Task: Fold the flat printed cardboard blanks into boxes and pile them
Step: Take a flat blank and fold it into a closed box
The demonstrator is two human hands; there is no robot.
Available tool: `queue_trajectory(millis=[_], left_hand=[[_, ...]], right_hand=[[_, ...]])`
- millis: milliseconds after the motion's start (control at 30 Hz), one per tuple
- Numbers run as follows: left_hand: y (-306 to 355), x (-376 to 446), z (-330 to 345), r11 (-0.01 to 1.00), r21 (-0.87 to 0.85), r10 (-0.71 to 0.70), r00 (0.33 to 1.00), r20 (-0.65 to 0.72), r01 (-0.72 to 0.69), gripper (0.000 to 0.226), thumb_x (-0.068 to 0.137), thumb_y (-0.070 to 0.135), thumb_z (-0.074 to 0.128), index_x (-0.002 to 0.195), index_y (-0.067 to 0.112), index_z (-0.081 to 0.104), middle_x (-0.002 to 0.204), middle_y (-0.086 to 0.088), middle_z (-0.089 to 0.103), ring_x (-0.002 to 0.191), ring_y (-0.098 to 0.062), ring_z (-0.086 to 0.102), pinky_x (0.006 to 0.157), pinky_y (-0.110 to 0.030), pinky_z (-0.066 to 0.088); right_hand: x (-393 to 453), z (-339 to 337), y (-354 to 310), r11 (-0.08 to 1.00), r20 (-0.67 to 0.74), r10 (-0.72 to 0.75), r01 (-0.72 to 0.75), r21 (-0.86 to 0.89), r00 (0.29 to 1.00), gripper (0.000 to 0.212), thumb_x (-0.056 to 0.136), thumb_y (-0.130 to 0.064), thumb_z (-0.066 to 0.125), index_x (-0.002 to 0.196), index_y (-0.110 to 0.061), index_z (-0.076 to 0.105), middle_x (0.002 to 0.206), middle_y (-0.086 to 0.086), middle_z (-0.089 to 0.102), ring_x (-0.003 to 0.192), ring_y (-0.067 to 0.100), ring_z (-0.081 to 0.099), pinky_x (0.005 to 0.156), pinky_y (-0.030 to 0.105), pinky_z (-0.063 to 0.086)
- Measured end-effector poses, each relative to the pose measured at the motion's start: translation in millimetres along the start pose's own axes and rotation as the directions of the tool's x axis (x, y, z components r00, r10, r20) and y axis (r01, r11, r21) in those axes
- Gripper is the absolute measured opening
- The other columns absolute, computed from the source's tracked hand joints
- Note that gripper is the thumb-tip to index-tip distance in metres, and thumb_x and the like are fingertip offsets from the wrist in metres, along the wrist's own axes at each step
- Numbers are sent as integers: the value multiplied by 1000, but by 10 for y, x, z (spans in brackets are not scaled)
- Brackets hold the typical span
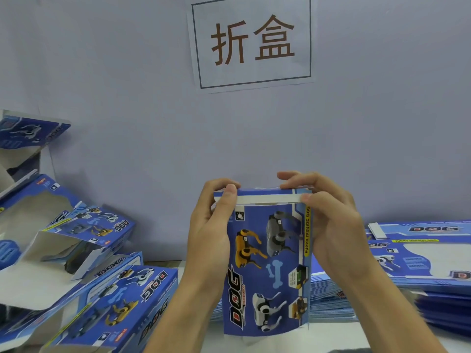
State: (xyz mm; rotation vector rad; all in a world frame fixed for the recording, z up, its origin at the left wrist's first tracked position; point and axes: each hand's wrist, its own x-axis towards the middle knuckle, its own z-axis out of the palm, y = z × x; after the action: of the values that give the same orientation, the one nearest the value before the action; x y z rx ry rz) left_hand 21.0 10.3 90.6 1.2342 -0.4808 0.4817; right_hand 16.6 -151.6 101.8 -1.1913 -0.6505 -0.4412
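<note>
Closing top flap of box (265, 263), held upright at centre, 6 o'clock of wall sign (252, 44). Left hand (211, 230) grips 9 o'clock edge, thumb on white tuck strip. Right hand (328, 220) pinches 3 o'clock corner. Should press strip evenly, keep walls square, tuck fully. Pile (84, 276) at 9 o'clock, blanks (420, 263) at 3.

Left hand (212, 225) and right hand (328, 220) raised, each grip curled closed

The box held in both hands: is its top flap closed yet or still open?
Still open: the top flap is bent over, white edge showing, on the box, pinched by left hand and right hand.
</note>
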Motion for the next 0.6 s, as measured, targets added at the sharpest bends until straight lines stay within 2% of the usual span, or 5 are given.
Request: queue_trajectory(millis=[100, 333, 467, 600], left_hand=[[-24, 1, -27, 1000, -16, -3, 1000, 20, 3, 17, 84, 47, 62, 90, 31, 65, 91, -6, 74, 80, -28, 75, 64, -40, 59], [17, 1, -80, 1000, -3, 5, 1000, -2, -5, 22, 84, 52, 67, 96, 33, 65, 98, -10, 74, 87, -34, 75, 72, -53, 61], [40, -23, -79, 999, -40, 2, 1000, 24, -1, 21, 78, 47, 65, 90, 30, 67, 91, -9, 75, 81, -30, 76, 61, -41, 62], [47, -34, -91, 995, -95, -34, 997, 74, 41, 20, 76, 40, 72, 87, 23, 71, 92, -10, 76, 78, -29, 75, 59, -37, 61]], right_hand=[[-6, -25, 5, 998, -11, 24, -23, 52, 1000, 24, 76, -11, 51, 75, -16, 74, 121, 3, 68, 105, 25, 68, 69, 40, 60], [-7, 6, -19, 997, 25, 36, -38, 72, 999, 22, 82, -13, 56, 86, -15, 78, 120, 2, 67, 98, 26, 71, 63, 33, 58], [-7, -5, -20, 996, 0, 57, -56, 72, 998, 22, 78, -12, 56, 79, -15, 78, 120, 4, 66, 98, 24, 70, 64, 36, 59], [-5, -9, -23, 989, -19, 73, -70, 129, 997, 24, 72, -8, 53, 67, -14, 75, 118, 7, 65, 94, 17, 71, 63, 36, 60]])
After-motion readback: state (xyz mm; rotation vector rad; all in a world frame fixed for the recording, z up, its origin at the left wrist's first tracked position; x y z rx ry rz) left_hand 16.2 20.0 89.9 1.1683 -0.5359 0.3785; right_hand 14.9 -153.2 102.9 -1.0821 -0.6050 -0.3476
